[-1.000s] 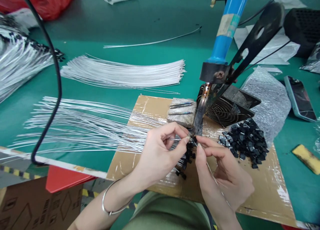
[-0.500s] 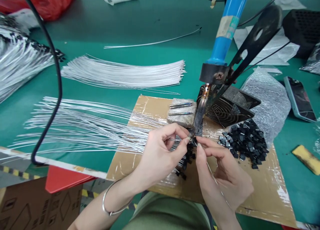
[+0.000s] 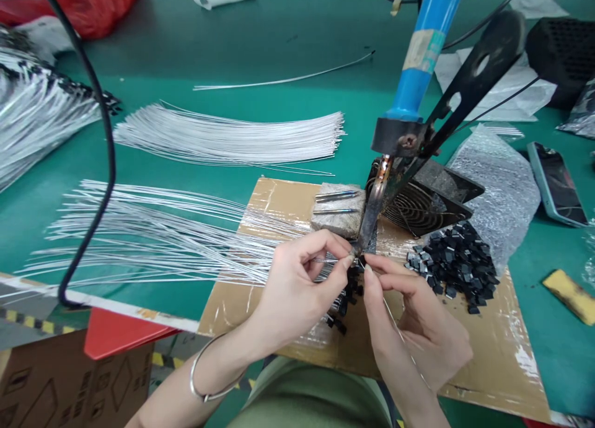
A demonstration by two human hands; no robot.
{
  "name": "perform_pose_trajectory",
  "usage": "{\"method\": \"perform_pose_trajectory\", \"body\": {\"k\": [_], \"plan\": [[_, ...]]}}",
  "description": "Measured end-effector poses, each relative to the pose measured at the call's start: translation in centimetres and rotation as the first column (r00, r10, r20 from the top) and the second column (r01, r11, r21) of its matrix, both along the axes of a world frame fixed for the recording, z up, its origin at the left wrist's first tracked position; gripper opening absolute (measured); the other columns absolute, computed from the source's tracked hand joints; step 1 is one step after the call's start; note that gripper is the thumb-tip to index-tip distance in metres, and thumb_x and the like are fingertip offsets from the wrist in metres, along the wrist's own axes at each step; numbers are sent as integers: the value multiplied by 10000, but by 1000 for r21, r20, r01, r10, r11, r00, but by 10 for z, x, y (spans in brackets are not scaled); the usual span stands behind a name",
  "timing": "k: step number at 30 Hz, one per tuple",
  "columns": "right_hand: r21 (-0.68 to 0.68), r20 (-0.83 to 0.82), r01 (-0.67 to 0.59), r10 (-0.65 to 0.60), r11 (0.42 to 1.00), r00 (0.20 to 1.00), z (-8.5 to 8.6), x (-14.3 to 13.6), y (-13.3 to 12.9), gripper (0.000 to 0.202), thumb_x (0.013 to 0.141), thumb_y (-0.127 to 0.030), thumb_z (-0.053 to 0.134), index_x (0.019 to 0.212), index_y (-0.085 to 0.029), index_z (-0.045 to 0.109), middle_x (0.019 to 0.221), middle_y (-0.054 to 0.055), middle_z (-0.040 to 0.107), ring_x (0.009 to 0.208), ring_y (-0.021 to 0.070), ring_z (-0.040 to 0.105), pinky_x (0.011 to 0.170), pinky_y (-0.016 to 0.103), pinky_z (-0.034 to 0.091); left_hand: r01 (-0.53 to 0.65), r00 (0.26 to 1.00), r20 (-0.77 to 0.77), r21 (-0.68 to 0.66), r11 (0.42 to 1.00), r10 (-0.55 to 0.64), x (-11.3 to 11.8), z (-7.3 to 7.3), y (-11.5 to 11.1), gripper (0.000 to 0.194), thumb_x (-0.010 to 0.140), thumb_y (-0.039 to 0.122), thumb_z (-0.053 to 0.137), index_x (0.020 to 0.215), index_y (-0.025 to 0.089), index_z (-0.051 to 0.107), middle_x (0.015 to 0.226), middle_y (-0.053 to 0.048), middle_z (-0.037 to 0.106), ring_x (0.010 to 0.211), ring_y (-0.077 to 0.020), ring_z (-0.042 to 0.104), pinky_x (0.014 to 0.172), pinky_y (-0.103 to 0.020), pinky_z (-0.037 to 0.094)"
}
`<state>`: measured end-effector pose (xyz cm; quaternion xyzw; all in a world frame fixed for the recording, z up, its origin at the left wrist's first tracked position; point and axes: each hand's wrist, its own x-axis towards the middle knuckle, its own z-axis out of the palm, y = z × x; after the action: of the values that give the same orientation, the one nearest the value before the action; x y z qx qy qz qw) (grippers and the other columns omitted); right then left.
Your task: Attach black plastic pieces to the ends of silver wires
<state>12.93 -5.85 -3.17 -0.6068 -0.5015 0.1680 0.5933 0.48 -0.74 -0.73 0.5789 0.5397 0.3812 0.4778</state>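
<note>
My left hand [image 3: 300,285] is closed in a pinch on a thin white wire [image 3: 328,261], its fingertips just under the tip of a soldering iron [image 3: 370,220]. My right hand [image 3: 413,329] is closed too, with a thin strand of solder wire [image 3: 394,319] between thumb and finger. That strand trails down over the palm toward the wrist. Both sets of fingertips nearly meet at the iron's tip, where the joint is mostly covered. Below them, small black connectors [image 3: 341,323] on wire ends lie on the cardboard [image 3: 260,230].
The iron's blue handle [image 3: 411,93] is clamped in a black metal arm [image 3: 483,69]. Behind it stands a fan [image 3: 418,199]. A pile of black pieces [image 3: 458,264] lies right, wire bundles [image 3: 227,134] left. A black cable [image 3: 109,149] loops down at left. A phone [image 3: 558,183] lies far right.
My right fingertips have shifted very slightly left, toward the iron's tip. My left hand and everything else look the same.
</note>
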Motion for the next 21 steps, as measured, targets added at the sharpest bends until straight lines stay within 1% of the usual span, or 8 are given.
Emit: {"method": "perform_pose_trajectory", "body": {"k": [2, 7, 10, 15, 18, 20, 21], "plan": [[5, 2, 14, -14, 1000, 1000, 0, -1, 0, 123, 907, -138, 752, 831, -228, 722, 933, 37, 846, 806, 180, 811, 786, 295, 642, -2, 1000, 3, 3, 1000, 2, -1, 0, 0, 104, 825, 164, 668, 722, 176, 670, 818, -54, 743, 626, -130, 579, 473, -248, 295], [1, 15, -1, 1, 1000, 1000, -2, 2, 0, 119, 911, -153, 750, 824, -225, 715, 939, 52, 847, 804, 186, 814, 774, 295, 649, 0, 1000, -11, 1, 1000, 0, 0, -1, 0, 100, 815, 162, 673, 716, 175, 665, 800, -41, 733, 538, -97, 476, 458, -251, 256], [-16, -10, -39, 39, 999, 999, -4, 4, -2, 116, 911, -139, 747, 834, -219, 712, 972, 60, 846, 850, 190, 816, 814, 295, 649, -1, 1000, -20, -9, 1000, 0, 1, -1, 1, 105, 812, 166, 665, 708, 176, 657, 786, -38, 727, 537, -100, 463, 462, -251, 259], [-66, -82, -83, 77, 994, 994, -7, 7, -5, 116, 908, -140, 752, 828, -209, 704, 1010, 59, 844, 889, 173, 815, 849, 261, 638, 17, 998, -53, -10, 1000, -17, 0, -1, 1, 102, 809, 166, 661, 707, 174, 662, 781, -40, 737, 517, -94, 432, 453, -242, 257], [-104, -137, -112, 97, 988, 986, -9, 10, -7, 142, 920, -164, 743, 799, -209, 685, 1009, 63, 843, 901, 183, 819, 825, 261, 644, 32, 993, -116, 5, 999, -31, -3, -4, 0, 103, 817, 172, 656, 715, 176, 674, 789, -47, 758, 497, -92, 419, 437, -238, 256], [-136, -148, -83, 63, 987, 987, -11, 16, -8, 152, 921, -182, 750, 786, -211, 685, 1003, 59, 843, 916, 183, 818, 834, 256, 640, 37, 980, -196, 32, 999, -30, -7, -6, 0, 111, 831, 175, 654, 725, 179, 687, 785, -47, 770, 474, -92, 417, 433, -239, 287], [-148, -153, -48, 25, 988, 988, -12, 20, -8, 150, 915, -191, 762, 784, -210, 691, 1000, 58, 844, 924, 181, 817, 849, 254, 637, 45, 971, -238, 60, 997, -30, -9, -7, -1, 119, 841, 172, 653, 729, 182, 694, 784, -46, 775, 476, -98, 448, 445, -241, 330]]}}
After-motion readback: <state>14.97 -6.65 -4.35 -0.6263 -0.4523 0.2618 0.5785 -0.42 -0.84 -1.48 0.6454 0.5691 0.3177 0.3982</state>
